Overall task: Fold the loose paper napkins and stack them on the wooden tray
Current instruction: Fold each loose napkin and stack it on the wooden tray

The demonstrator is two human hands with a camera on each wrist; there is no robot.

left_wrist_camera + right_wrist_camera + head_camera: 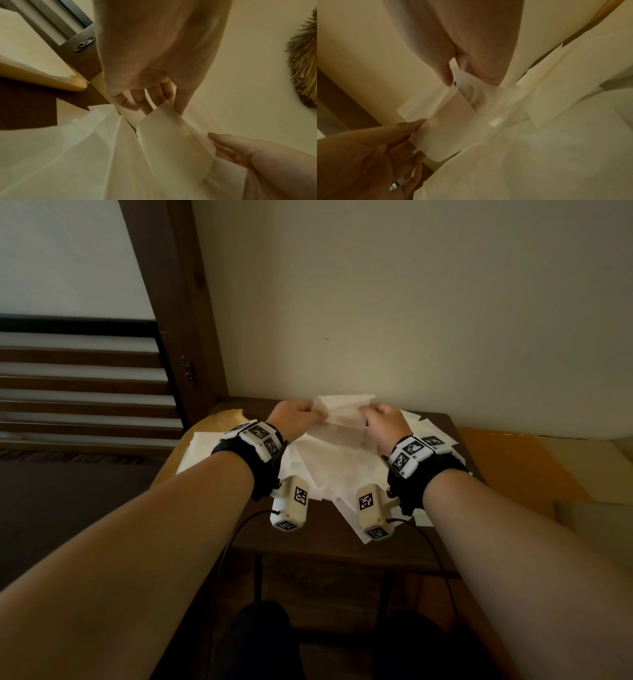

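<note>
A white paper napkin hangs in the air above the dark table, stretched between both hands. My left hand pinches its left edge and my right hand pinches its right edge. In the left wrist view, thumb and fingers clamp the napkin. In the right wrist view, my right hand nips the napkin at a corner. Loose white napkins lie in a heap under the hands. The wooden tray sits at the table's left, with folded napkins on it.
A beige wall stands right behind the table. A dark wooden door frame rises at the left. Orange-brown cardboard lies to the right of the table. Cables hang from the wrist cameras below the table's front edge.
</note>
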